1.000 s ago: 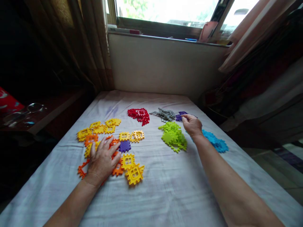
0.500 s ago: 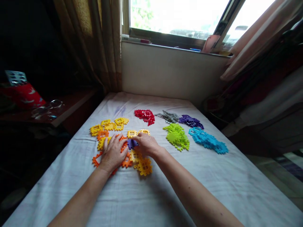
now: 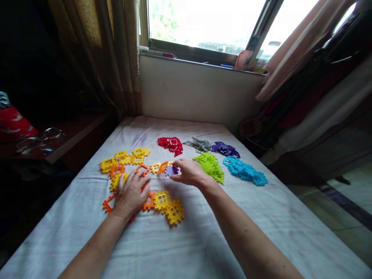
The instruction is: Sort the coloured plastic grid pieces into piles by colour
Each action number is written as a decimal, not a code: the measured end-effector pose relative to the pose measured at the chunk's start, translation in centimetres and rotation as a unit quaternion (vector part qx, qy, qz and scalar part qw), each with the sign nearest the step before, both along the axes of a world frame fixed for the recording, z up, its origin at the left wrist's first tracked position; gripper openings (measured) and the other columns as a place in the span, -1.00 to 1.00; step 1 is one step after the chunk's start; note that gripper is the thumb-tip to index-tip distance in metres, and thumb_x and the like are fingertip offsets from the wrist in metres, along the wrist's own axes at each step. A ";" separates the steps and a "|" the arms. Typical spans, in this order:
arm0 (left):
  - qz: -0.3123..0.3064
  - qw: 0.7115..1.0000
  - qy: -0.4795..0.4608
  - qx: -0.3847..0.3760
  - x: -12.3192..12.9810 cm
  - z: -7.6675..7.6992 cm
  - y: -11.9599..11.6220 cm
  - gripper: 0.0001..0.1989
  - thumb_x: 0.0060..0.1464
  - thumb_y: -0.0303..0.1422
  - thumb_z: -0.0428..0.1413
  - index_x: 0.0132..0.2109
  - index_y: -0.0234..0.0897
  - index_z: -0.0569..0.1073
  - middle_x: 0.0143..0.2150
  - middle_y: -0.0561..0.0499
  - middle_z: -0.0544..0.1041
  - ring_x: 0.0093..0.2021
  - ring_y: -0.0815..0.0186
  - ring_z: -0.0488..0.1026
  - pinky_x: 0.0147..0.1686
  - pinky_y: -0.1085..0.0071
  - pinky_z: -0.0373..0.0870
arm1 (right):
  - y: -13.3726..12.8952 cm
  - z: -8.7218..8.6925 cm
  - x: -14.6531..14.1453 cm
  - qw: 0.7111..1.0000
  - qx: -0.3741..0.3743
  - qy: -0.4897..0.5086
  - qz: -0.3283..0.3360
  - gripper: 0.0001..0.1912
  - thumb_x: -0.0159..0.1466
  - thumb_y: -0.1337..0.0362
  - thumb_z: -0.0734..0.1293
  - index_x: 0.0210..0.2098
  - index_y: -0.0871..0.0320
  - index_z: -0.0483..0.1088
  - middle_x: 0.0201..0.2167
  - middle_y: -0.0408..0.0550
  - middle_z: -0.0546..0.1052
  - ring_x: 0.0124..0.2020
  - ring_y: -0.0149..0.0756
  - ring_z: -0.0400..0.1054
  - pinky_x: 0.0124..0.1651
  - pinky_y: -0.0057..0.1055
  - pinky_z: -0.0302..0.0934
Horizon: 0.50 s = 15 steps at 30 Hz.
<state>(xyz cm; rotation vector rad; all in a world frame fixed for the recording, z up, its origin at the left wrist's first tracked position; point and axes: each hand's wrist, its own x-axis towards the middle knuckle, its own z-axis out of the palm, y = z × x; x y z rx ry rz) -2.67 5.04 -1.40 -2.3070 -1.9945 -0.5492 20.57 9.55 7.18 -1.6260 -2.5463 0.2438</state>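
Between the thumb and fingers of my right hand is a purple interlocking plastic tile, lifted off the sheet. An orange tile and a pale yellow tile show just behind it; whether they touch it I cannot tell. My left hand lies flat with fingers spread over orange tiles, partly hiding them. Another orange tile pokes out right of that hand, beside yellow window-shaped tiles. More yellow tiles lie beyond my left hand, close to an orange window tile.
Sorted piles lie toward the back right: red, grey, dark purple, lime green and blue. A white sheet covers the surface. Eyeglasses rest on a dark side table at left.
My right hand has lifted the purple tile and moved it right, away from the orange tiles near my left hand. My left hand stays flat. The whole view has shifted slightly.
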 end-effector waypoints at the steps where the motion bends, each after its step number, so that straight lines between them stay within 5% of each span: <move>1: -0.004 1.000 0.002 -0.008 0.0 0.2 0.0 -0.64 0.16 -0.27 -0.01 0.01 -0.02 0.58 0.26 -0.04 0.46 0.30 -0.01 0.31 0.32 -0.20 -0.01 | 0.1 0.0 0.9 1.000 -0.009 0.005 -0.008 -0.66 0.23 0.08 0.40 -0.05 0.08 0.51 -0.09 0.02 0.58 -0.14 -0.20 0.46 -0.15 -0.39 0.24; 9: -0.011 0.999 0.022 0.041 0.1 0.1 -0.3 -0.50 0.20 -0.28 -0.05 0.26 -0.08 0.40 0.30 -0.12 0.41 0.31 0.01 0.30 0.32 -0.18 -0.01 | 0.4 -1.6 2.3 0.958 -0.176 0.219 0.054 -0.60 0.27 0.07 0.35 0.04 0.09 0.54 -0.17 -0.08 0.61 -0.33 -0.37 0.40 -0.25 -0.47 0.22; 15: -0.046 0.995 0.026 0.081 0.1 -0.5 -0.4 -0.52 0.24 -0.31 -0.10 0.25 -0.05 0.41 0.32 -0.10 0.40 0.33 0.01 0.27 0.36 -0.20 -0.17 | 0.6 -1.3 1.4 0.927 -0.210 0.304 0.066 -0.52 0.36 -0.03 0.19 -0.26 0.19 0.58 -0.44 -0.13 0.52 -0.44 -0.39 0.31 -0.34 -0.48 0.16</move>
